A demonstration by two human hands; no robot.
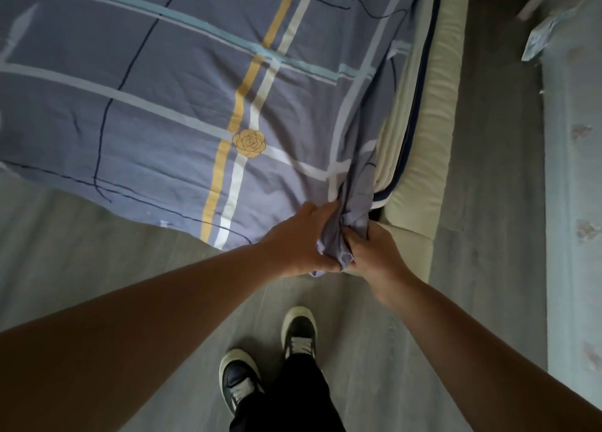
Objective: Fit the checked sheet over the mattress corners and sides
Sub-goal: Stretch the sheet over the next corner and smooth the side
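While both arms reach forward, left hand (301,242) and right hand (373,252) grip checked sheet (156,106).

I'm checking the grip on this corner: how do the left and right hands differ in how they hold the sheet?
The left hand grips the checked sheet from the floor side; the right hand grips it from beside the bed frame. The left hand reaches farther up the bunch than the right hand. Both curl round the same gathered corner.

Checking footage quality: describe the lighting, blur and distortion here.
Head view: dim, flat light, no glare; wide-angle bending curves the bed frame; the sheet looks sharp; the left hand and right hand gripping its bunched corner look slightly soft.
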